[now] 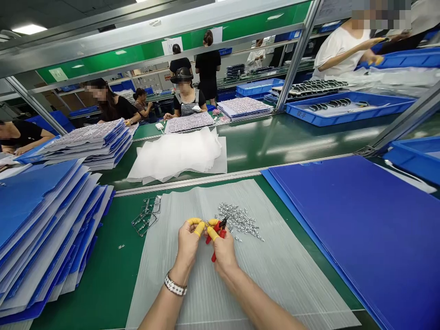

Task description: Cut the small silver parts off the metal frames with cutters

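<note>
At the frame's centre I see my left hand (189, 243), yellow-tipped, pinched narrow on a tiny piece (206, 223) too small to identify. My right hand (223, 247) holds red-handled, black-tipped pliers (223, 233) — just beside a loose heap of small silvery metal parts (242, 221), right of centre on the whitish translucent sheet (275, 279).

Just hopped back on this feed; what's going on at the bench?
A person is working with both hands over a pale sheet. The right hand holds red-handled pliers, and its fingertips meet those of the left hand; whatever sits between them is too small to make out. Small metal pieces lie loose in a pile just beyond the right hand, and thin metal frames lie by the sheet's far left corner.
</note>
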`<move>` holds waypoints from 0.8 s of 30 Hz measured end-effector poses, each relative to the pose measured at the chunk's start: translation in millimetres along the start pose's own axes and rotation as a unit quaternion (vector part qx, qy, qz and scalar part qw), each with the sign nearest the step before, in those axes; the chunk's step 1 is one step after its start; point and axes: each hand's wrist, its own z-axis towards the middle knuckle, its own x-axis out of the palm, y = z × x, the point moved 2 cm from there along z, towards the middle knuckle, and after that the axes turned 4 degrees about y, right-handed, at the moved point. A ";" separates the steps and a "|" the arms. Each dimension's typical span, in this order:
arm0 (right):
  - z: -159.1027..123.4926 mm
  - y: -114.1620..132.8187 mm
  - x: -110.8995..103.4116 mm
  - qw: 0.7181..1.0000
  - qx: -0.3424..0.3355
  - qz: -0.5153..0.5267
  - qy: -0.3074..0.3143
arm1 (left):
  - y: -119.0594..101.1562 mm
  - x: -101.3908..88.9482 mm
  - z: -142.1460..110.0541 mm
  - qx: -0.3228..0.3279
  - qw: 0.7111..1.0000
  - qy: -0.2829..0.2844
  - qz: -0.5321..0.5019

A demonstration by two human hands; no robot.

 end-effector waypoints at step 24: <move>-6.8 6.0 -6.3 0.963 -0.167 -0.204 0.052 | -2.7 3.8 -3.7 0.044 0.998 0.004 0.052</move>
